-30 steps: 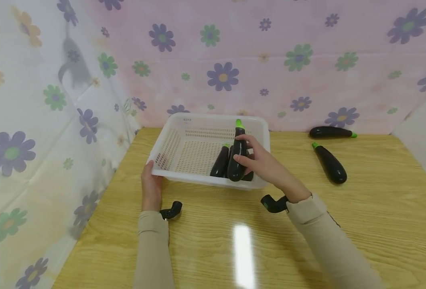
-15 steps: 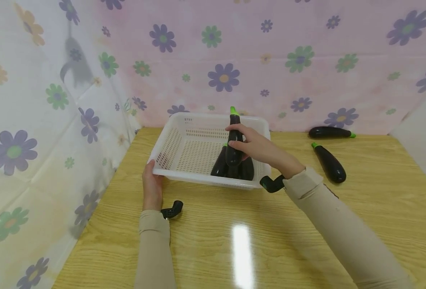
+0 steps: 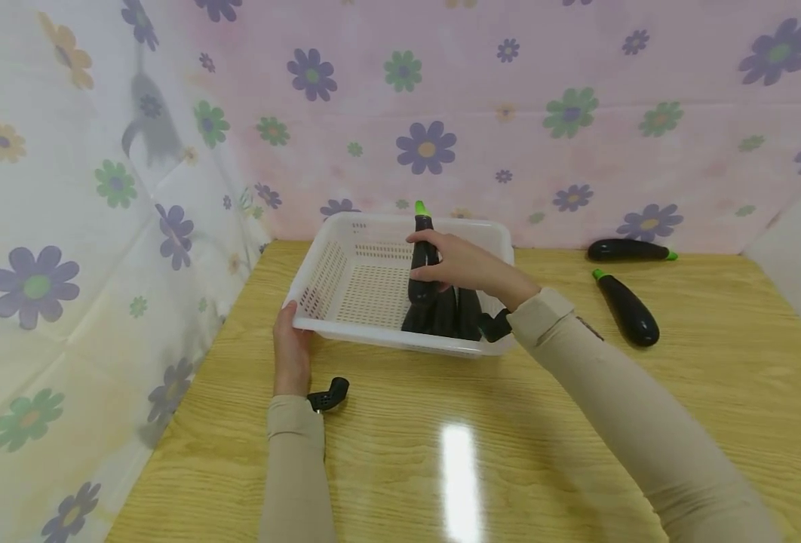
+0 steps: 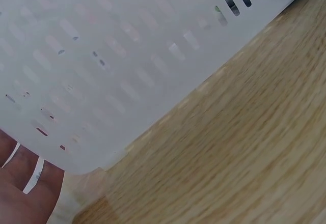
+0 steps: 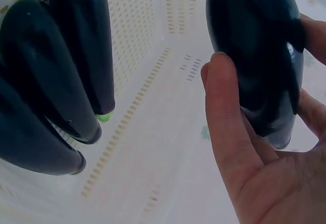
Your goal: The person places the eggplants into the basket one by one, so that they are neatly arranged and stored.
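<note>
My right hand [image 3: 464,264] grips a dark eggplant [image 3: 422,289] with a bright green stem end, held almost upright over the white basket [image 3: 366,332]. In the right wrist view, thumb and fingers wrap the glossy eggplant [image 5: 257,56] from both sides. Below it, three eggplants [image 5: 48,66] lie side by side on the basket floor, in its right half. My left hand [image 3: 292,351] holds the basket's front left corner at the rim. Its fingers [image 4: 30,183] show beside the slotted basket wall [image 4: 117,81] in the left wrist view.
Two more eggplants lie on the wooden table [image 3: 387,452] to the right: one [image 3: 627,250] along the back edge, another [image 3: 627,311] slanting nearer. A flowered cloth [image 3: 428,90] rises behind the table and continues along the left side.
My right hand has carried its eggplant leftward and away from me over the basket, uncovering more of the eggplants inside. The left hand keeps its place at the basket corner.
</note>
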Action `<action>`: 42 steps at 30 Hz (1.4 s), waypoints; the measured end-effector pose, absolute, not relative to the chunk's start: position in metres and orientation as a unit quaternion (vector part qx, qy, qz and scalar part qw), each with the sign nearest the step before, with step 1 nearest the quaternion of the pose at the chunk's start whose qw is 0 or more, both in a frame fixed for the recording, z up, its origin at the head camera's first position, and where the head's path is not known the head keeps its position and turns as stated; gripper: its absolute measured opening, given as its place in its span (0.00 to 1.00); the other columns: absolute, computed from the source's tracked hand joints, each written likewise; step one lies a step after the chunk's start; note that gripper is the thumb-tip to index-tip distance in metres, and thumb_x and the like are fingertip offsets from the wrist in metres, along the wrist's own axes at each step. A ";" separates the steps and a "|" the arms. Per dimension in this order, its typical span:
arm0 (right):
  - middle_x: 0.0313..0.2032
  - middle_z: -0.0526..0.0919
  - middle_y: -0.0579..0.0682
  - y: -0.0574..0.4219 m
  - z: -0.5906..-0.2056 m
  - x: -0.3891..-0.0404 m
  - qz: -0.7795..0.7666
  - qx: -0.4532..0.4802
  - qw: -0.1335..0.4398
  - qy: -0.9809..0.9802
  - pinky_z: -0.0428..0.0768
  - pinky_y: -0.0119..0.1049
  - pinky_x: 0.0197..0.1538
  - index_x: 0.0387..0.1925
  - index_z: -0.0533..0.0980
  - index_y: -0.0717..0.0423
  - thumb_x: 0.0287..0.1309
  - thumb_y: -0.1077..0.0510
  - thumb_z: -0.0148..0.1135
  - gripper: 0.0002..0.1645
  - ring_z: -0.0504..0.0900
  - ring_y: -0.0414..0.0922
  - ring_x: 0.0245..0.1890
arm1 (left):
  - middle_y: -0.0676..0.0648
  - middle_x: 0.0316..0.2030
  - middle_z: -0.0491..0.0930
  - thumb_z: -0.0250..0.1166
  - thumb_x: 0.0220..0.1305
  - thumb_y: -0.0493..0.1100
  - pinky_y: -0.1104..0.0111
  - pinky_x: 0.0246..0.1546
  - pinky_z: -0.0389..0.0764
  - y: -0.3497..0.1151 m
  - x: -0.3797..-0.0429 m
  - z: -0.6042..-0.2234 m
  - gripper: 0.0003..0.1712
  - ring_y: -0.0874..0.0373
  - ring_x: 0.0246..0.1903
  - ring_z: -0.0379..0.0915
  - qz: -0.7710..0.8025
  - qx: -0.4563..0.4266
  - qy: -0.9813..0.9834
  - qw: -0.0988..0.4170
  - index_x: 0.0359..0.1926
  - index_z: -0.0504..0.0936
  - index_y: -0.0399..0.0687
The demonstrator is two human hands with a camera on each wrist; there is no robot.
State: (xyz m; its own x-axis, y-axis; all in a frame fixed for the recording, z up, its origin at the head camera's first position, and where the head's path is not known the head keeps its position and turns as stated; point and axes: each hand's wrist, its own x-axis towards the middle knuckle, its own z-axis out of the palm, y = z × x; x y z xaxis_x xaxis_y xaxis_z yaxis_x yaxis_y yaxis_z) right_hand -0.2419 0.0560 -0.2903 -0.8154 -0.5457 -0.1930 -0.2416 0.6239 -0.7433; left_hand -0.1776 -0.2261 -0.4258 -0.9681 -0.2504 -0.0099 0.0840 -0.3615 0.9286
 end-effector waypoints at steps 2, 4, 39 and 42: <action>0.63 0.56 0.50 0.051 -0.292 -0.244 -0.350 -0.226 0.208 0.885 0.77 0.38 0.37 0.65 0.54 0.40 0.54 0.43 0.57 0.39 0.80 0.47 0.29 | 0.51 0.58 0.65 0.47 0.65 0.54 0.64 0.59 0.56 -0.227 -0.178 -0.426 0.25 0.59 0.57 0.60 -0.822 0.077 -0.555 0.103 0.60 0.67 0.52; 0.64 0.55 0.50 0.047 -0.294 -0.246 -0.337 -0.230 0.211 0.888 0.78 0.38 0.36 0.64 0.54 0.39 0.54 0.42 0.57 0.38 0.80 0.47 0.29 | 0.52 0.58 0.65 0.47 0.64 0.55 0.64 0.59 0.56 -0.227 -0.178 -0.426 0.25 0.59 0.57 0.60 -0.822 0.080 -0.555 0.104 0.60 0.66 0.52; 0.48 0.67 0.54 0.022 -0.348 -0.281 -0.352 -0.217 0.324 0.851 0.79 0.40 0.35 0.60 0.61 0.49 0.58 0.48 0.55 0.29 0.78 0.49 0.35 | 0.51 0.56 0.67 0.47 0.64 0.54 0.64 0.57 0.59 -0.227 -0.179 -0.432 0.25 0.59 0.56 0.63 -0.817 0.075 -0.559 0.118 0.58 0.69 0.50; 0.47 0.68 0.55 0.019 -0.351 -0.283 -0.354 -0.217 0.327 0.849 0.79 0.40 0.33 0.60 0.62 0.49 0.57 0.49 0.56 0.30 0.78 0.50 0.35 | 0.51 0.56 0.68 0.47 0.64 0.55 0.64 0.57 0.59 -0.227 -0.179 -0.433 0.25 0.58 0.55 0.63 -0.816 0.076 -0.560 0.120 0.58 0.69 0.50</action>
